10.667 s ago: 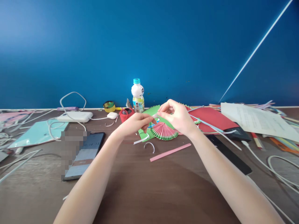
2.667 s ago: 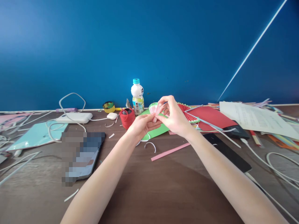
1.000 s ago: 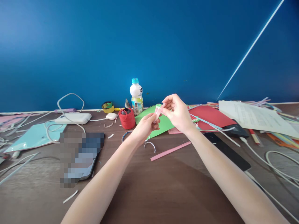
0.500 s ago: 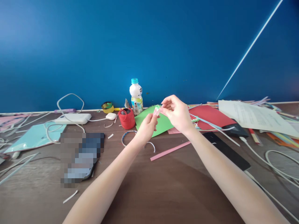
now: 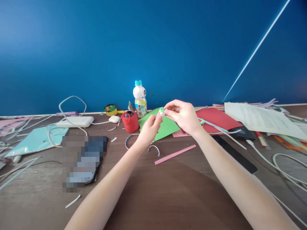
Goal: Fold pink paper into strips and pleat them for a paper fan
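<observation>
My left hand (image 5: 149,130) is closed on a small green and white piece (image 5: 161,111), which sticks up past the thumb and fingertip. Beside it, the thumb and forefinger of my right hand (image 5: 183,115) pinch together at the piece's right side; a bit of pale pink shows at these fingertips. Both hands are held above the green paper sheet (image 5: 165,127). A pink strip (image 5: 175,154) lies on the table below my hands. The exact shape of the held piece is too small to tell.
Behind my left hand stand a red pouch (image 5: 129,122) and a bottle (image 5: 140,99). A phone (image 5: 85,163) lies at the left, near a white power bank (image 5: 75,121). Red paper (image 5: 216,119), a black phone (image 5: 236,155) and cables (image 5: 283,166) are at the right.
My right hand has shifted slightly right and down, its fingers still at the piece. My left hand has moved a little left. More of the pink strip's right end shows.
</observation>
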